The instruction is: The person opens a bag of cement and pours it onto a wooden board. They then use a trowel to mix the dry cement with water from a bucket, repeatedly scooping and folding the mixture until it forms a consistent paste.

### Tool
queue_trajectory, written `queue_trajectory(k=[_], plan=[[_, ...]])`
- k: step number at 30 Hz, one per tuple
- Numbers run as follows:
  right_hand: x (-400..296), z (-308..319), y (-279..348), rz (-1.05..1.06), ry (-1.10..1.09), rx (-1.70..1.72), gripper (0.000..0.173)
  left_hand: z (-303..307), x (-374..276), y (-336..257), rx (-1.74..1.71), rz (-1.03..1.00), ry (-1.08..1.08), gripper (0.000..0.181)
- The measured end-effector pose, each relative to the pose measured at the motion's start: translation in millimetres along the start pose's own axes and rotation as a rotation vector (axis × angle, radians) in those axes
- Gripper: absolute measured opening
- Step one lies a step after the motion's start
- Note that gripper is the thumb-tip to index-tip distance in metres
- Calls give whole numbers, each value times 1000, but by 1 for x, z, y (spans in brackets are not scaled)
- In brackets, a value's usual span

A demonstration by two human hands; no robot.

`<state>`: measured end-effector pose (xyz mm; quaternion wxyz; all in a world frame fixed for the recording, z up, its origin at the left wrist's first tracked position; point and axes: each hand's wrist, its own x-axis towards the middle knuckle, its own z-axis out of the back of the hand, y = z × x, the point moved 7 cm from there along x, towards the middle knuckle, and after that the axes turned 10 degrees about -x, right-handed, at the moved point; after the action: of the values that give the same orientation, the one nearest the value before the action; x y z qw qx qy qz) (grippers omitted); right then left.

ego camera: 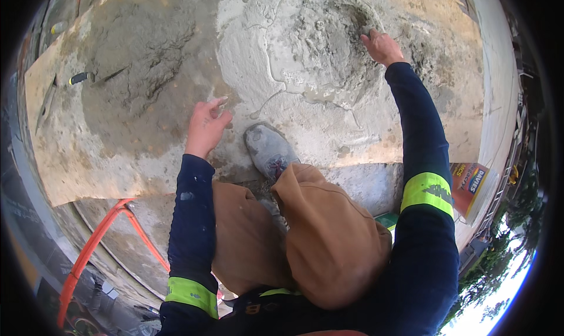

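A ring of wet grey cement mix [324, 31] with a rough, lumpy hollow lies on a plywood sheet [458, 128] before me. At the ring's right rim is my right hand [382, 48], its fingers curled down at the mix; whether they hold anything is hidden. My left hand [207, 126] hovers over the board, thumb and fingers apart, with nothing in it. Left of it spreads a second patch of mortar [145, 67]. A tool with a black and yellow handle [81, 78] rests there, its blade partly in the mortar. Beside it lies a thin, pointed metal tool [46, 104].
My dusty shoe [269, 148] is on the board's near edge, close to the runny cement. A Davies paint bucket [471, 190] stands beyond my right arm. Orange flexible tubing [88, 248] loops at the lower left. A small bottle [58, 28] lies at the far left.
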<state>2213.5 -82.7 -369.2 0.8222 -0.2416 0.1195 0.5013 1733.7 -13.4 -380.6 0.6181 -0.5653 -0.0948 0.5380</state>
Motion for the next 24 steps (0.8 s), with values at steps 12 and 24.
queue_trajectory(k=[12,24], plan=[[-39,2,1,75,-56,52,50,-1,6,0,26,51,5,45],[-79,-34,-13,-279,-185,239,47,-13,11,1,0,23,42,47]])
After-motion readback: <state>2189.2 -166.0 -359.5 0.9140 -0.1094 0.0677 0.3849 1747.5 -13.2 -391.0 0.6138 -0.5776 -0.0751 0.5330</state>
